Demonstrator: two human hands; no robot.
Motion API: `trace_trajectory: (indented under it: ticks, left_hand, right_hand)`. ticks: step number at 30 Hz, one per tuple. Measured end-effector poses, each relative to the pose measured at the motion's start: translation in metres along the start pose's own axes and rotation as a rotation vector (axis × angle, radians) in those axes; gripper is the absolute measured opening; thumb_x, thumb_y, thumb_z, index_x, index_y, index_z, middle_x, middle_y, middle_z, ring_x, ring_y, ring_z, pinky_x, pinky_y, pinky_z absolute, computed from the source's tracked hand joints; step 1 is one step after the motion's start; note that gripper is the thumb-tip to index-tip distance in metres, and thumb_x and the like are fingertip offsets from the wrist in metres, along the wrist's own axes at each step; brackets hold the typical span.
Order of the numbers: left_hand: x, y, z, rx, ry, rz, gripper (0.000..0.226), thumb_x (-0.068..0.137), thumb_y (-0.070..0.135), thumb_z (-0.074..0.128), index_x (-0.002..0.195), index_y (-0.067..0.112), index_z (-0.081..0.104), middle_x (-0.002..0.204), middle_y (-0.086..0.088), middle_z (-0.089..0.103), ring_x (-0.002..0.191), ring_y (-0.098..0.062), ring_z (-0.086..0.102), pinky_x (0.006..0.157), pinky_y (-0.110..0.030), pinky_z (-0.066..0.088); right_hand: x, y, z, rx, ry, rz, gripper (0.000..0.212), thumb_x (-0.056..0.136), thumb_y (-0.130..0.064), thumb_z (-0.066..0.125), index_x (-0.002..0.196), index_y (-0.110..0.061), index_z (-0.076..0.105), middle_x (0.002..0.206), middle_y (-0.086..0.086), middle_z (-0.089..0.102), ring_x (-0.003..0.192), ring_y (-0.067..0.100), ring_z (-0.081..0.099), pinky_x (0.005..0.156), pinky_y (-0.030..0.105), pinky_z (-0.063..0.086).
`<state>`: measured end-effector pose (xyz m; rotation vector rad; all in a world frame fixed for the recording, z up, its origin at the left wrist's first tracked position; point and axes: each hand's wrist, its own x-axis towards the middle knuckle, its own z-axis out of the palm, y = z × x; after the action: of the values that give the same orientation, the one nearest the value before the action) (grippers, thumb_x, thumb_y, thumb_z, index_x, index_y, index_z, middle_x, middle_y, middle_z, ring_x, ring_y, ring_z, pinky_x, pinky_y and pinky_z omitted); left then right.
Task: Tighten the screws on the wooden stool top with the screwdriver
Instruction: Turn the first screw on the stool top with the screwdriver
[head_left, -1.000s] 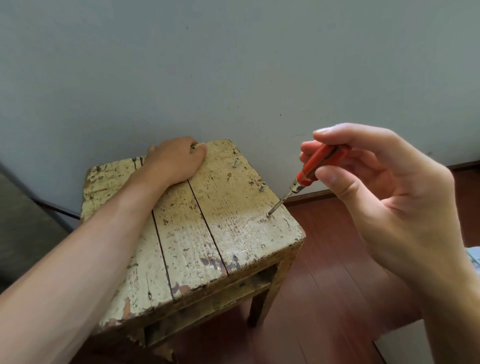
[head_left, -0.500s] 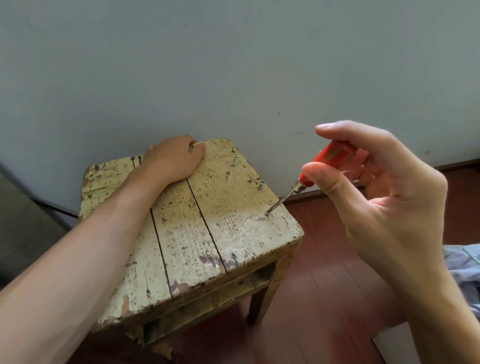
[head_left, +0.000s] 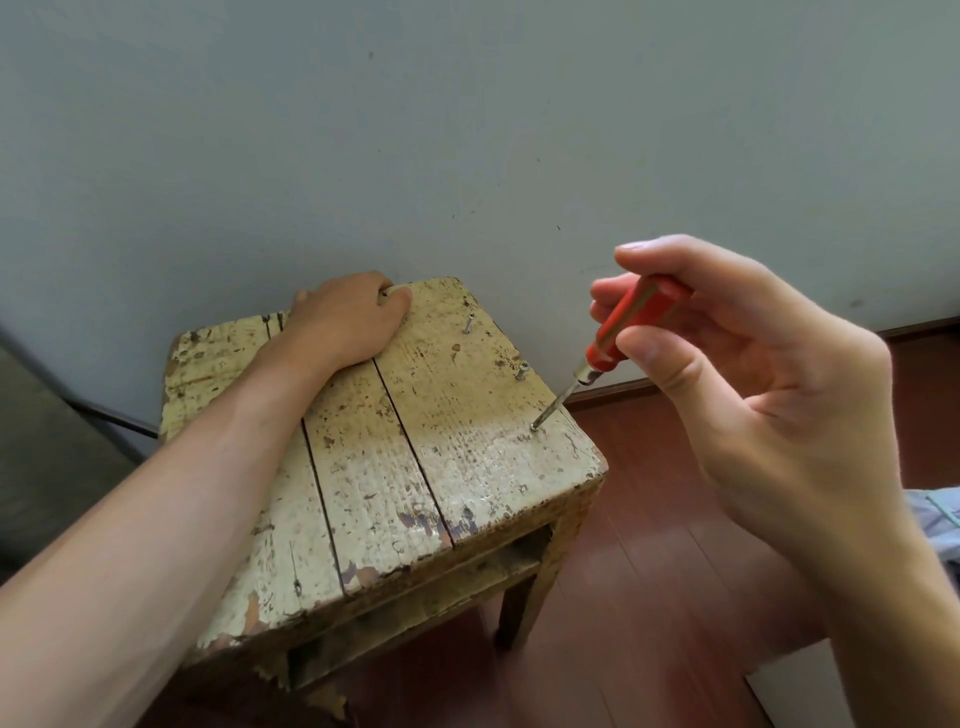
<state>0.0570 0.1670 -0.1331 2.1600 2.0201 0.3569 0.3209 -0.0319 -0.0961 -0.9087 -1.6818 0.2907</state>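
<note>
1. Left hand (head_left: 348, 317) gripped the far edge of the wooden stool top (head_left: 363, 467), fingers curled over the rim.
2. Right hand (head_left: 753, 374) pinched the red-handled screwdriver (head_left: 623, 327) between thumb and fingers, shaft tilted.
3. Its tip sat on the near screw (head_left: 534, 426), close to the top's right edge.
4. The middle screw (head_left: 522, 371) and far screw (head_left: 468, 325) stuck up on that same plank, closer to the wall (head_left: 467, 130).

The left hand (head_left: 348, 317) and right hand (head_left: 769, 395) are bare. The left arm (head_left: 156, 519) and right arm (head_left: 893, 623) are bare too, as far as they show. The nails (head_left: 638, 245) are short and plain.
</note>
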Motion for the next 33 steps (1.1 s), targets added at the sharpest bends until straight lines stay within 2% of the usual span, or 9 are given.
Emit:
trace_trajectory:
  ticks: [6,9,11,14,17,22,26,30,33]
  left_hand:
    - [-0.001,0.0,0.0,-0.004,0.004,0.001,0.054,0.103,0.055,0.03,0.139,0.023,0.054,0.141,-0.004,0.058,0.129,-0.031,0.052,0.11,-0.05,0.034]
    - [-0.001,0.0,0.0,-0.007,0.01,0.0,0.053,0.103,0.055,0.031,0.139,0.023,0.055,0.141,-0.004,0.058,0.129,-0.031,0.052,0.11,-0.049,0.034]
    - [-0.002,0.0,0.0,-0.013,0.011,-0.001,0.054,0.103,0.055,0.031,0.14,0.023,0.054,0.142,-0.004,0.058,0.13,-0.031,0.051,0.111,-0.05,0.034]
    - [-0.001,0.0,0.0,-0.006,0.008,-0.008,0.055,0.103,0.055,0.03,0.142,0.023,0.053,0.144,-0.004,0.056,0.131,-0.03,0.05,0.112,-0.049,0.033]
    - [0.0,0.0,0.002,-0.003,0.008,-0.006,0.055,0.103,0.056,0.03,0.142,0.024,0.053,0.144,-0.004,0.056,0.131,-0.03,0.051,0.11,-0.049,0.032]
    - [0.001,-0.002,0.002,0.002,0.009,-0.008,0.054,0.103,0.056,0.03,0.14,0.024,0.054,0.142,-0.004,0.058,0.129,-0.031,0.051,0.109,-0.048,0.031]
    - [0.001,-0.001,0.002,-0.005,0.011,-0.009,0.055,0.103,0.056,0.03,0.141,0.024,0.053,0.143,-0.004,0.057,0.13,-0.03,0.051,0.109,-0.048,0.032]
    - [0.0,-0.001,0.002,-0.005,0.01,-0.005,0.055,0.103,0.056,0.03,0.141,0.023,0.053,0.143,-0.005,0.057,0.131,-0.031,0.05,0.109,-0.048,0.031]
    - [0.0,-0.001,0.002,-0.006,0.009,-0.005,0.055,0.103,0.056,0.03,0.14,0.024,0.054,0.142,-0.005,0.057,0.13,-0.031,0.051,0.109,-0.049,0.031]
  right_hand:
    - [0.001,-0.001,0.012,-0.052,0.099,-0.049,0.035,0.098,-0.019,0.081,0.128,-0.027,0.065,0.105,-0.016,0.073,0.102,0.019,0.076,0.082,0.041,0.06]
    - [0.001,-0.001,0.017,-0.062,0.109,-0.067,0.035,0.099,-0.018,0.08,0.129,-0.027,0.065,0.108,-0.012,0.074,0.101,0.018,0.075,0.079,0.036,0.058]
    - [0.001,0.0,0.015,-0.065,0.077,-0.066,0.036,0.102,-0.017,0.076,0.134,-0.029,0.065,0.114,-0.008,0.075,0.103,0.02,0.076,0.079,0.039,0.057]
    - [0.002,0.001,0.001,0.013,-0.082,-0.023,0.045,0.106,-0.012,0.066,0.148,-0.029,0.06,0.131,-0.011,0.073,0.118,0.022,0.074,0.091,0.042,0.06]
    - [0.003,0.0,-0.008,0.087,-0.165,0.01,0.049,0.105,-0.004,0.062,0.15,-0.025,0.058,0.139,-0.011,0.071,0.125,0.017,0.072,0.103,0.036,0.059]
    - [0.005,-0.001,-0.005,0.08,-0.121,-0.006,0.044,0.102,0.0,0.067,0.14,-0.021,0.063,0.126,-0.009,0.077,0.117,0.015,0.076,0.102,0.03,0.059]
    - [0.006,0.0,-0.002,0.072,-0.04,-0.01,0.04,0.1,-0.003,0.072,0.134,-0.023,0.067,0.118,-0.008,0.079,0.112,0.016,0.078,0.098,0.033,0.061]
    - [0.007,0.001,0.008,0.052,0.095,0.002,0.039,0.093,-0.013,0.083,0.127,-0.027,0.068,0.103,-0.008,0.078,0.099,0.018,0.079,0.089,0.035,0.062]
    - [0.007,0.0,0.014,0.019,0.13,-0.007,0.041,0.091,-0.02,0.087,0.125,-0.03,0.067,0.101,-0.012,0.076,0.094,0.017,0.076,0.085,0.035,0.06]
